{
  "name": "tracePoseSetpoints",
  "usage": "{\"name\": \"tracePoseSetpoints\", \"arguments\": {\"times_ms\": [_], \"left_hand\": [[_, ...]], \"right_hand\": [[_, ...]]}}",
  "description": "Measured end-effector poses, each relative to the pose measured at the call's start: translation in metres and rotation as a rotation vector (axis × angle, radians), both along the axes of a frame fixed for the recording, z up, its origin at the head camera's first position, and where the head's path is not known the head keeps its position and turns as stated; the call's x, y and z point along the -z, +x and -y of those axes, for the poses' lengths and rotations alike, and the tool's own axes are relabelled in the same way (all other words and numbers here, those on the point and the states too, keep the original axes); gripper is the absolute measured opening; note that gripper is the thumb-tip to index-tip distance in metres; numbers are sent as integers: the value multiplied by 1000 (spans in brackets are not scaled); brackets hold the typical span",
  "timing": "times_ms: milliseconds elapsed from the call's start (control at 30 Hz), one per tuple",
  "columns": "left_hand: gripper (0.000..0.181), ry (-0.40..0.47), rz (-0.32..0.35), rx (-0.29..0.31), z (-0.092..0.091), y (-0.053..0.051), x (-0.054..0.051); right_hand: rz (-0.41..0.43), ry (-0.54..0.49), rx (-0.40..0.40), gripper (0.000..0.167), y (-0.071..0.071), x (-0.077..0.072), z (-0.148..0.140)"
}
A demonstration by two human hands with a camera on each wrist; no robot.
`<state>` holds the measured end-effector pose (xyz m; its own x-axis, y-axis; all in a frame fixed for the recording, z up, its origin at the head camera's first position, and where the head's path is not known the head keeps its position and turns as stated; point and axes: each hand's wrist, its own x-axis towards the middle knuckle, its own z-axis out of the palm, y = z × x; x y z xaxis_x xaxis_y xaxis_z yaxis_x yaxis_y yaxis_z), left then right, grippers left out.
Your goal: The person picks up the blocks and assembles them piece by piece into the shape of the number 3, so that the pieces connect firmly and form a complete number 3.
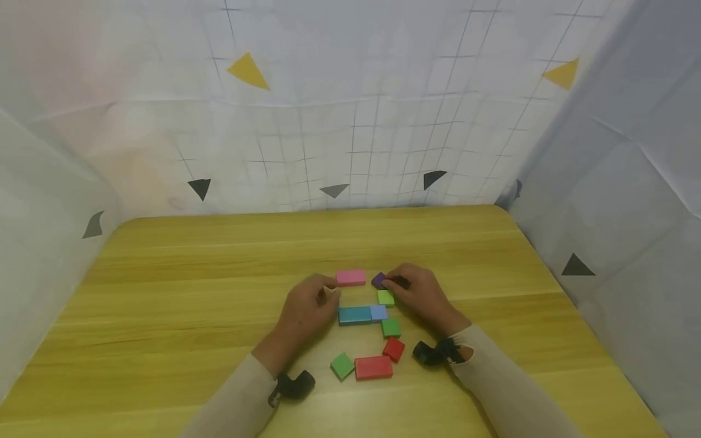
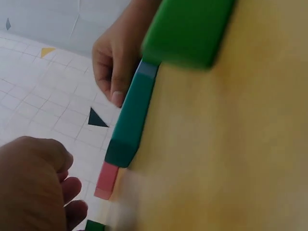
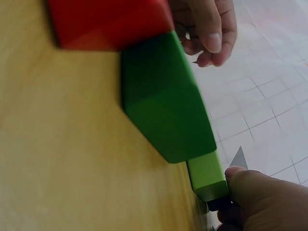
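Observation:
At the far right of the block layout, my right hand (image 1: 421,295) pinches a small purple block (image 1: 379,280) between thumb and fingers. A light green block (image 1: 386,298) lies just below it. Across from it, my left hand (image 1: 309,307) stays loosely curled by the left end of a pink block (image 1: 350,278), with no block visible in its fingers. A dark green block (image 2: 95,225) shows near the left fingertips in the left wrist view, mostly cut off. Nearer lies a teal-blue block (image 1: 355,316), touching a small light blue block (image 1: 378,313).
Below these are a green block (image 1: 391,328), a small red block (image 1: 394,349), a long red block (image 1: 373,368) and a tilted green block (image 1: 342,366). All lie on a wooden table (image 1: 191,292). A patterned white cloth (image 1: 328,140) hangs behind.

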<state>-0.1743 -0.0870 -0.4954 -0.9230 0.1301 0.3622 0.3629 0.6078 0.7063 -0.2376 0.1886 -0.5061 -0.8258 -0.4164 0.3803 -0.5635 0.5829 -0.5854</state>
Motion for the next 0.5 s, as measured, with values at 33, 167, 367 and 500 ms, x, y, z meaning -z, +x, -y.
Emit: {"name": "tracePoseSetpoints", "arguments": {"times_ms": [33, 167, 367, 500], "left_hand": [[19, -15, -29, -8, 0, -2, 0], [19, -67, -96, -23, 0, -7, -4], [23, -110, -89, 1, 0, -11, -4], [25, -128, -85, 13, 1, -14, -3]], "right_hand": [[0, 0, -2, 14, 0, 0, 0], [2, 4, -6, 14, 0, 1, -1], [-3, 2, 5, 14, -1, 2, -2], [-12, -3, -3, 14, -2, 2, -3]]}}
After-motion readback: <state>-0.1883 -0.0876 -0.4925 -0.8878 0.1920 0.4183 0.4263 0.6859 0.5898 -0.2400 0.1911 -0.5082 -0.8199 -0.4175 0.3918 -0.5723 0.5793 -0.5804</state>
